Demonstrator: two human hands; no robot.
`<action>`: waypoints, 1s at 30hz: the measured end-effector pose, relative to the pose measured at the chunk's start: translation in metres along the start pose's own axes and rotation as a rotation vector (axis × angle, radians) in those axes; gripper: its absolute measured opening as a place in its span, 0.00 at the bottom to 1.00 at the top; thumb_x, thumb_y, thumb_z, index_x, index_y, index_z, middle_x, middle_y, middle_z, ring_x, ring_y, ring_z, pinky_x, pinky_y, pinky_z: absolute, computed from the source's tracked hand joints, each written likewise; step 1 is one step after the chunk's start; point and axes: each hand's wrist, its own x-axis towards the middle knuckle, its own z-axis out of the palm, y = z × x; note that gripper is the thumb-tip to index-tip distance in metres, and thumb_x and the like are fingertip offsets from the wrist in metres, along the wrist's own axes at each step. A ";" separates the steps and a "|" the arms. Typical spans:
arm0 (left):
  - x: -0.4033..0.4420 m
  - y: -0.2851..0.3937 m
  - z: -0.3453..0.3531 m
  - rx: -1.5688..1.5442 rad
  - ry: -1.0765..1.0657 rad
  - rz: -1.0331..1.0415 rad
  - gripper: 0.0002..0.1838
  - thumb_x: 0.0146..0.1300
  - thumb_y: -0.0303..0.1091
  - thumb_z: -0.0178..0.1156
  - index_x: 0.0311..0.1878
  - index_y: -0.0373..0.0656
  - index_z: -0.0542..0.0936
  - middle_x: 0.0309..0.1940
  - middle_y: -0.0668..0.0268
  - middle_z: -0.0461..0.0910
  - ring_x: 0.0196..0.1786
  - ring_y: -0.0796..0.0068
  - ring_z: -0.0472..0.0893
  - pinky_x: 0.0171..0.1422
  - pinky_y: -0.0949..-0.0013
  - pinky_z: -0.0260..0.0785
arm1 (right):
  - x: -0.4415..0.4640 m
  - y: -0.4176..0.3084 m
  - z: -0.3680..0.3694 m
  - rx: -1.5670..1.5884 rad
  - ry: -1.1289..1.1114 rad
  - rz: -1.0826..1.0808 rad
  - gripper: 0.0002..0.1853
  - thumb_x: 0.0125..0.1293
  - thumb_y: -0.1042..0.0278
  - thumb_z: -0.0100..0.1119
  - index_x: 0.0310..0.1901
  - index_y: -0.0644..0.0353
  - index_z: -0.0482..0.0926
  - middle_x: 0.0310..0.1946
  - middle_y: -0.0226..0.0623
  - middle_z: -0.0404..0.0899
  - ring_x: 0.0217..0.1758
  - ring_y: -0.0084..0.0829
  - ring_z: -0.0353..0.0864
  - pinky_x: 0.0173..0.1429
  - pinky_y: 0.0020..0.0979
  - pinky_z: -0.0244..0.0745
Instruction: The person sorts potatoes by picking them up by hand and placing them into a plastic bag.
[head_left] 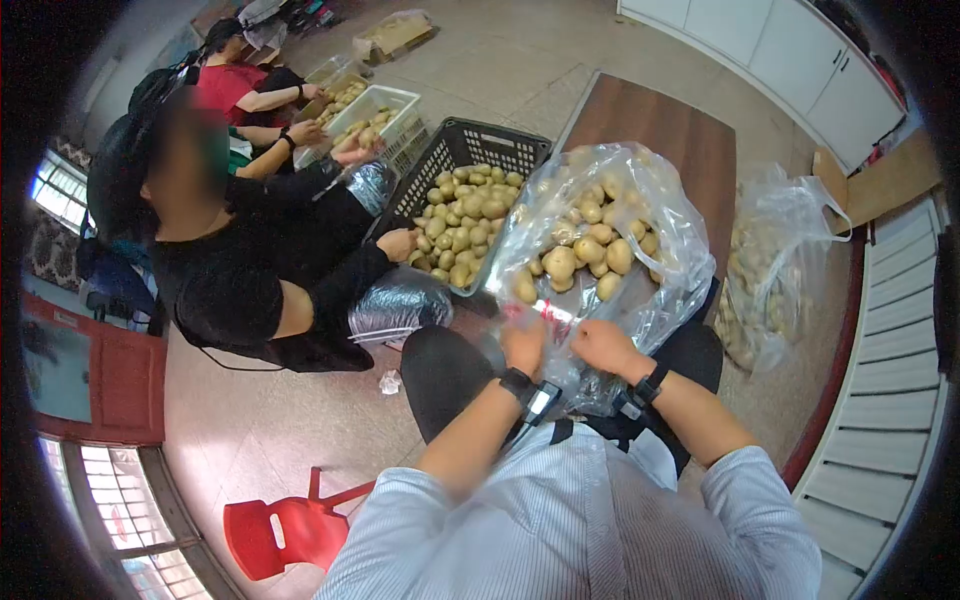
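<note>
A large clear plastic bag lies with its mouth spread in front of me, resting partly on a brown wooden table. Inside it sit several round potatoes. My right hand is closed, its fingers curled on the bag's near plastic edge. Beside it my left hand is smeared by motion at the same near edge; its fingers do not show clearly. Some red marks on the plastic show between the hands. Both wrists wear dark bands with small devices.
To the left, a black crate of potatoes stands by a co-worker in black, whose hand touches it. Farther back are white crates and other people. A second potato bag rests right of the table. A red chair is lower left.
</note>
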 end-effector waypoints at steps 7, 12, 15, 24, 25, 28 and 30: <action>0.047 0.058 -0.065 -0.055 0.307 -0.325 0.20 0.55 0.39 0.62 0.43 0.29 0.78 0.39 0.47 0.81 0.40 0.55 0.81 0.45 0.57 0.72 | 0.018 0.005 -0.010 0.139 0.156 0.007 0.17 0.59 0.56 0.59 0.44 0.59 0.77 0.42 0.53 0.79 0.46 0.51 0.79 0.50 0.45 0.73; 0.095 0.099 -0.132 -0.697 -0.114 -0.426 0.16 0.64 0.38 0.56 0.50 0.38 0.74 0.41 0.62 0.77 0.39 0.71 0.78 0.43 0.64 0.75 | 0.012 -0.011 -0.038 0.079 0.200 -0.084 0.21 0.58 0.60 0.60 0.51 0.62 0.73 0.45 0.52 0.77 0.48 0.52 0.77 0.52 0.44 0.72; 0.123 0.109 -0.156 -0.920 -0.192 -0.525 0.13 0.64 0.38 0.56 0.47 0.40 0.73 0.41 0.62 0.76 0.40 0.68 0.78 0.47 0.62 0.74 | 0.017 -0.014 -0.046 0.024 0.257 -0.154 0.21 0.56 0.64 0.61 0.51 0.63 0.73 0.45 0.52 0.76 0.49 0.53 0.77 0.52 0.45 0.72; 0.171 0.043 -0.134 -1.072 -0.390 -0.767 0.09 0.63 0.37 0.55 0.44 0.44 0.73 0.36 0.66 0.76 0.36 0.65 0.78 0.41 0.58 0.74 | 0.057 -0.029 -0.024 -0.213 0.343 -0.213 0.25 0.53 0.69 0.61 0.56 0.55 0.70 0.61 0.46 0.64 0.45 0.50 0.79 0.46 0.45 0.76; 0.168 0.046 -0.140 -1.065 -0.388 -0.762 0.09 0.63 0.37 0.55 0.44 0.44 0.73 0.35 0.67 0.76 0.36 0.65 0.78 0.41 0.58 0.74 | 0.065 -0.030 -0.022 -0.262 0.358 -0.223 0.26 0.53 0.70 0.60 0.56 0.52 0.70 0.62 0.46 0.64 0.44 0.50 0.79 0.46 0.45 0.76; 0.168 0.037 -0.140 -1.013 -0.401 -0.841 0.09 0.64 0.37 0.55 0.44 0.45 0.73 0.36 0.66 0.76 0.35 0.65 0.78 0.41 0.58 0.73 | 0.075 -0.022 -0.015 -0.355 0.351 -0.258 0.26 0.53 0.70 0.58 0.57 0.48 0.71 0.64 0.45 0.62 0.42 0.49 0.79 0.45 0.45 0.77; 0.165 0.048 -0.146 -0.986 -0.343 -0.824 0.09 0.64 0.36 0.55 0.44 0.44 0.72 0.37 0.64 0.76 0.35 0.64 0.79 0.36 0.59 0.75 | 0.090 -0.022 -0.013 -0.380 0.350 -0.313 0.25 0.54 0.70 0.57 0.57 0.46 0.71 0.65 0.45 0.62 0.41 0.48 0.79 0.44 0.45 0.77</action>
